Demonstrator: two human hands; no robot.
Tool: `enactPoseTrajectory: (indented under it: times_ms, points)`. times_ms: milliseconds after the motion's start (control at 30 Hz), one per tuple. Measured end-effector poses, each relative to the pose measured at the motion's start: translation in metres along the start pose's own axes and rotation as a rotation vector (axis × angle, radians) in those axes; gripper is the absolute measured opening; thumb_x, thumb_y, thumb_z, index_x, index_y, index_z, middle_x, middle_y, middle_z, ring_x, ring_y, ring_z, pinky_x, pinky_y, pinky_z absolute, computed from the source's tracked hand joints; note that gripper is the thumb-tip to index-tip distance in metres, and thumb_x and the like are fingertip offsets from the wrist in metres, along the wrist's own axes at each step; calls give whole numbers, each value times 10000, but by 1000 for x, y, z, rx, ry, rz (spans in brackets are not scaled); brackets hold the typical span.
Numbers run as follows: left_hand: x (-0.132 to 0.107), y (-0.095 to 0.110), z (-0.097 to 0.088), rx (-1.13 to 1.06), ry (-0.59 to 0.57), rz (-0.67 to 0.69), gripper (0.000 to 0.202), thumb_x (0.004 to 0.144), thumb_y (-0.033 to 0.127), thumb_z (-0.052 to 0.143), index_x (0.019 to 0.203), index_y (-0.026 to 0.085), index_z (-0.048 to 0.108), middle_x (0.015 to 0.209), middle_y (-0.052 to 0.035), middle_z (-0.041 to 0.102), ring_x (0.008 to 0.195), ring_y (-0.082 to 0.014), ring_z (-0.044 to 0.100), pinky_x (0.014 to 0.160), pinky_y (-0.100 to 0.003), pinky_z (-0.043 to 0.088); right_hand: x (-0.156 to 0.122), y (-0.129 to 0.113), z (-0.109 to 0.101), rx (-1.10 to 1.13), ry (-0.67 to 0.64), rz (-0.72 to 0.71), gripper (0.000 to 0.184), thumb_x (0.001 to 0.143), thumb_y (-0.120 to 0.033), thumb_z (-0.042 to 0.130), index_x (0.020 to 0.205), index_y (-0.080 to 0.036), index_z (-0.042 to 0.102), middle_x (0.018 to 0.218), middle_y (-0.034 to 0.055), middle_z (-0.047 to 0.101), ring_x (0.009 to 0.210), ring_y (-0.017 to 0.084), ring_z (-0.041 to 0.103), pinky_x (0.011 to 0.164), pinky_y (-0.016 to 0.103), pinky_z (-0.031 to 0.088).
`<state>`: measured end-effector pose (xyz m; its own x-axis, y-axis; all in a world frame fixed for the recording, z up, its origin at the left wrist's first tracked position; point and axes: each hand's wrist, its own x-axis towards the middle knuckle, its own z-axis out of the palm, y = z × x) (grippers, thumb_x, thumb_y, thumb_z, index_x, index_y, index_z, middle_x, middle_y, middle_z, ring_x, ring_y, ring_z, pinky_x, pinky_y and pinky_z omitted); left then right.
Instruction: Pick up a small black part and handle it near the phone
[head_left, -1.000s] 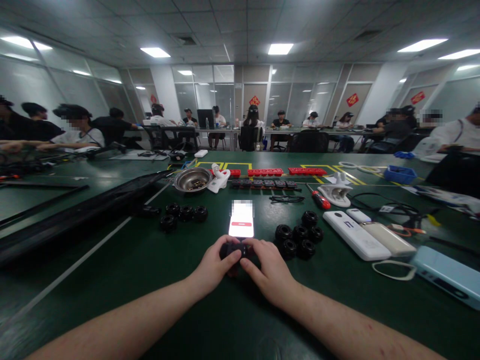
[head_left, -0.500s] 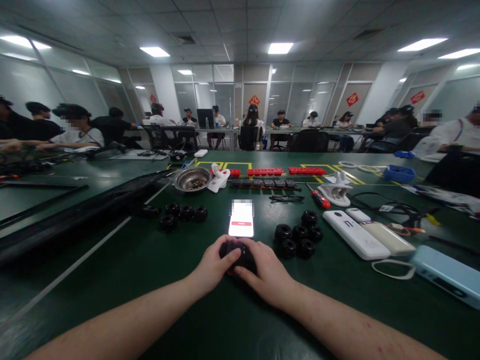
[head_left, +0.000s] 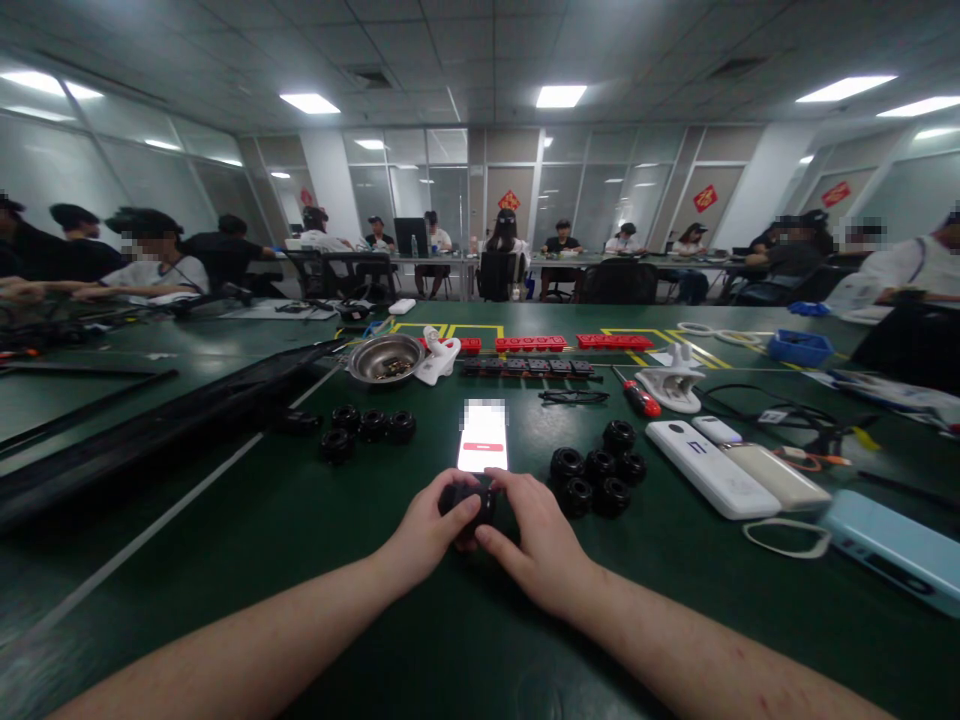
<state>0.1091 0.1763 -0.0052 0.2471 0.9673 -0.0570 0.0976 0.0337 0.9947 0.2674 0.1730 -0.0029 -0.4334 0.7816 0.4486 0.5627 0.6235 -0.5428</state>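
A glossy black round part [head_left: 482, 507] is held low over the green table in front of me. My left hand [head_left: 433, 518] is closed round its left side, thumb across its front; the palm hides much of the part. At its right side is my right hand [head_left: 536, 535], thumb and fingers spread apart with a gap between them. Its fingertips are at the part's edge; I cannot tell if they touch. Just beyond lies a phone [head_left: 483, 440] with a lit screen. Similar black ring-shaped parts stand in a left group [head_left: 373, 425] and a right group [head_left: 601, 466].
A metal bowl [head_left: 386, 360] with small pieces stands behind the left group. Farther back are red trays [head_left: 529, 344] and a black strip [head_left: 529, 369]. To the right are a screwdriver [head_left: 640, 396], white power bank [head_left: 711, 470] and light-blue device [head_left: 896, 550]. People sit at other tables.
My right hand has loosened from the black part, its thumb and fingers opening and shifting slightly right. The left hand keeps its hold in the same place.
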Motion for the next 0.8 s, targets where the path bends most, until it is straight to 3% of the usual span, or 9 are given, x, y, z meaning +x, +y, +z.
enactPoseTrajectory:
  times_ms: [133,333,467,633,800]
  points:
    - [2,-6,-1,-2,-12,14,306,701,418,514,892,192,435,765,16,530,524,-95,533,471,-225,445,2,3,1,-16,-63,56,231,809,-299,444,1009,-195,497,878,46,574,805,188,506,728,360,401]
    - [3,-3,0,33,30,-24,293,716,402,491,893,177,428,752,13,518,513,-83,519,453,-207,426,1,3,3,41,-38,-37,426,706,-174,570,1105,-213,425,1058,47,523,968,194,460,845,368,364]
    - [2,-2,1,12,37,11,290,705,415,499,871,184,441,796,0,507,613,-115,526,452,-199,428,0,1,2,33,-22,16,486,684,-278,603,1121,-203,405,1030,62,528,928,204,482,811,381,384]
    - [0,-3,-1,-1,15,13,296,713,427,489,893,197,439,827,-6,516,637,-122,539,481,-209,443,1,3,1,23,-39,21,311,742,-306,543,1027,-200,476,949,51,562,861,193,501,762,369,406]
    - [4,-5,-2,9,0,-13,317,712,430,484,900,180,429,770,3,528,552,-103,546,464,-216,434,1,3,1,14,18,-96,348,723,-169,545,1058,-209,459,1028,58,526,946,200,459,818,378,384]
